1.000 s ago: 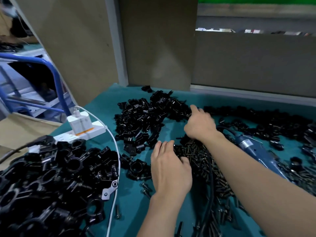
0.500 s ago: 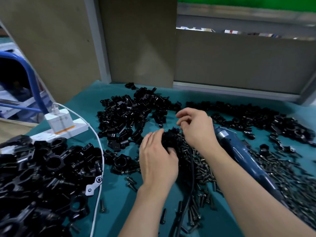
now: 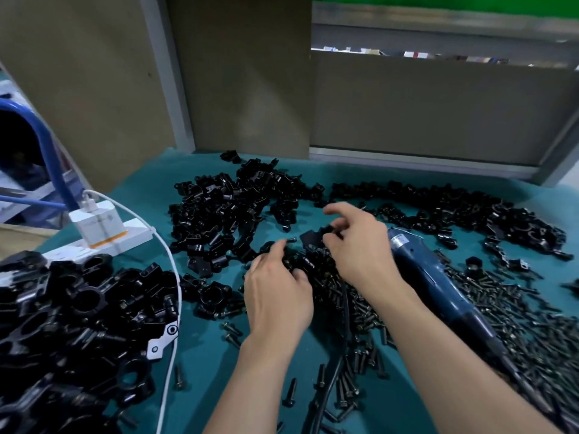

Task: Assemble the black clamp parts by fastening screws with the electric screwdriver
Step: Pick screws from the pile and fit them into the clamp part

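Observation:
My right hand (image 3: 360,249) pinches a black clamp part (image 3: 315,238) just above the screw pile (image 3: 347,308), its index finger lifted. My left hand (image 3: 277,292) is close beside it and pinches a small black screw (image 3: 290,239) at its fingertips, pointed toward the part. The blue electric screwdriver (image 3: 438,289) lies on the teal table under my right forearm, with its black cord (image 3: 332,371) running toward me. Loose black clamp parts (image 3: 232,214) are heaped behind my hands.
A pile of assembled clamps (image 3: 72,314) fills the near left. A white power strip with a charger (image 3: 100,227) and its white cable (image 3: 170,277) lie to the left. More clamp parts (image 3: 454,211) and screws (image 3: 532,324) spread to the right. Cardboard walls (image 3: 244,73) close off the back.
My right hand has drawn back from the far pile with a clamp part in its fingers. My left hand has lifted off the screw pile with a screw.

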Demonstrator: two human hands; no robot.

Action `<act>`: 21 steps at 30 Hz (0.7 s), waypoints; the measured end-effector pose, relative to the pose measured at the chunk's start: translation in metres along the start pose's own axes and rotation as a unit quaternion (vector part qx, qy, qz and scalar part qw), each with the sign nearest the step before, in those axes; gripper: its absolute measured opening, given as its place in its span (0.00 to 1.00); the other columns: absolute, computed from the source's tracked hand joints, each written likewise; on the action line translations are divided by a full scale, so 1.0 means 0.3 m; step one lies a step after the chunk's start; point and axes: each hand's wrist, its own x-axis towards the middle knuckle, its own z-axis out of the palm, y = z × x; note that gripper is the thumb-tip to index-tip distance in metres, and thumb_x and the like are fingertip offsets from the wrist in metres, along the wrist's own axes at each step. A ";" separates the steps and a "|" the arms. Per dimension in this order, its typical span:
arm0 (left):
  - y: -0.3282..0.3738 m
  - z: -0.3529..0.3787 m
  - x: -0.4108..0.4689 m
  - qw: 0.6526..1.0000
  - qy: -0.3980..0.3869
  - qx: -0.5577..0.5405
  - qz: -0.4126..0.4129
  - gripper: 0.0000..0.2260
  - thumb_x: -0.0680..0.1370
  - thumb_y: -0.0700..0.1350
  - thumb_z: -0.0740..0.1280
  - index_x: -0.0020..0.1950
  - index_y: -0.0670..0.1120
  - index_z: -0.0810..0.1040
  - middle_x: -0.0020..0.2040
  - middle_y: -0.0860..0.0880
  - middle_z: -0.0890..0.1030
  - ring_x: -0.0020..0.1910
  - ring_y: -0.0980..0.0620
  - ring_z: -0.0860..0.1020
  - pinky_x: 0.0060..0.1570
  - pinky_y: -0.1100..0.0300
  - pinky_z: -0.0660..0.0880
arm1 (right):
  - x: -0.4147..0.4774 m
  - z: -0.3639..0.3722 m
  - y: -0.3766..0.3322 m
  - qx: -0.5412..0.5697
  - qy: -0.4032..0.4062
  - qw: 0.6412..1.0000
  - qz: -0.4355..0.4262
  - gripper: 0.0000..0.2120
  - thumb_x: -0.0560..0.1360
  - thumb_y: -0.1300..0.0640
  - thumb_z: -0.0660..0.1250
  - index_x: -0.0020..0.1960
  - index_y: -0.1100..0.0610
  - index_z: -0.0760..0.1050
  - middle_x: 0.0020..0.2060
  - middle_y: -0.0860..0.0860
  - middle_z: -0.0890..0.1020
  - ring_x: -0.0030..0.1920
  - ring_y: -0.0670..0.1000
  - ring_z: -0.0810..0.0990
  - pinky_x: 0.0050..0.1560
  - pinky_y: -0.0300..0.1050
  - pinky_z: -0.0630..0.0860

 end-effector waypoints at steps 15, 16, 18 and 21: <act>0.068 -0.010 -0.067 0.933 -0.239 -0.223 0.151 0.19 0.72 0.56 0.71 0.61 0.71 0.79 0.42 0.55 0.88 0.48 0.56 0.85 0.59 0.53 0.77 | -0.269 -0.148 0.149 0.219 0.067 0.973 -0.029 0.27 0.70 0.75 0.69 0.51 0.42 0.82 0.46 0.42 0.87 0.52 0.45 0.85 0.54 0.38 0.80; 0.070 -0.002 -0.065 0.935 -0.240 -0.221 0.141 0.18 0.73 0.52 0.72 0.60 0.71 0.79 0.42 0.54 0.88 0.46 0.52 0.85 0.57 0.52 0.79 | -0.269 -0.145 0.146 0.236 0.067 0.969 -0.030 0.28 0.71 0.74 0.69 0.52 0.41 0.82 0.47 0.41 0.87 0.53 0.45 0.85 0.55 0.40 0.80; 0.078 0.014 -0.065 0.929 -0.247 -0.249 0.115 0.20 0.78 0.41 0.71 0.60 0.67 0.81 0.44 0.51 0.88 0.45 0.42 0.85 0.54 0.46 0.82 | -0.274 -0.133 0.138 0.269 0.077 0.960 -0.004 0.25 0.72 0.69 0.72 0.56 0.39 0.80 0.51 0.38 0.86 0.53 0.42 0.85 0.55 0.40 0.81; 0.085 0.034 -0.067 0.906 -0.248 -0.333 0.080 0.20 0.81 0.39 0.67 0.64 0.63 0.79 0.48 0.43 0.88 0.47 0.43 0.86 0.50 0.45 0.83 | -0.276 -0.114 0.128 0.252 0.042 0.967 0.025 0.08 0.74 0.51 0.73 0.52 0.41 0.81 0.45 0.37 0.86 0.45 0.38 0.84 0.46 0.34 0.79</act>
